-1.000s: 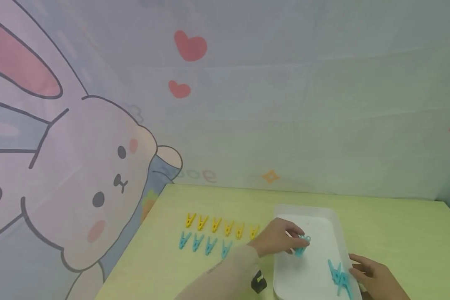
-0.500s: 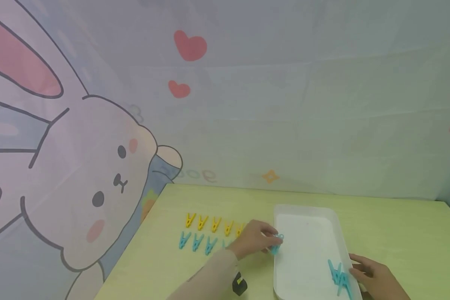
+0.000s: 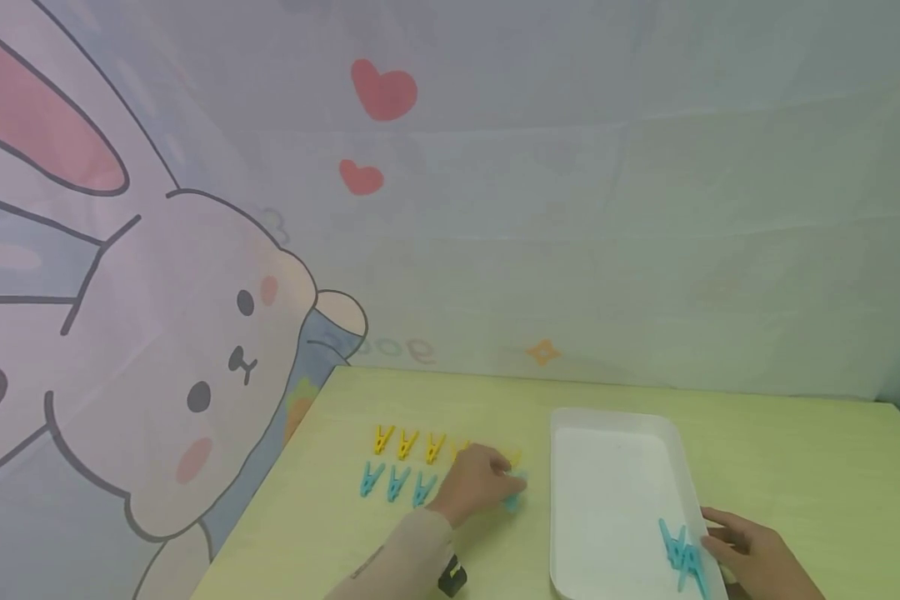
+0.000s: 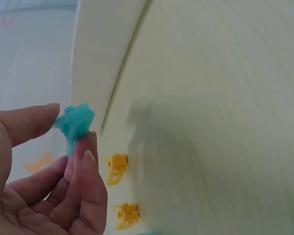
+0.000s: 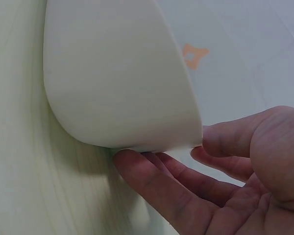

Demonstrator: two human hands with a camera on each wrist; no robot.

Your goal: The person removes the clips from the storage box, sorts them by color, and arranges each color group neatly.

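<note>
My left hand (image 3: 471, 485) is over the table between the rows of pegs and the tray. It pinches a light blue clothes peg (image 4: 76, 120) between thumb and fingers, seen close in the left wrist view. The white tray (image 3: 585, 517) lies to the right, with two light blue clothes pegs (image 3: 675, 546) near its right wall. At that wall my right hand (image 3: 761, 554) grips the tray. In the right wrist view its thumb (image 5: 225, 141) touches the rim, and the other fingers (image 5: 157, 183) lie against the tray's underside.
Yellow clothes pegs (image 3: 407, 445) stand in a row on the light green table (image 3: 802, 467), left of the tray. A row of blue clothes pegs (image 3: 397, 483) lies nearer, partly behind the left hand. A cloth backdrop (image 3: 720, 208) with a cartoon rabbit rises behind.
The left hand has moved left with its blue clothes peg, from above the tray, past its left rim, to over the table. The right hand has stayed at the tray's edge.
</note>
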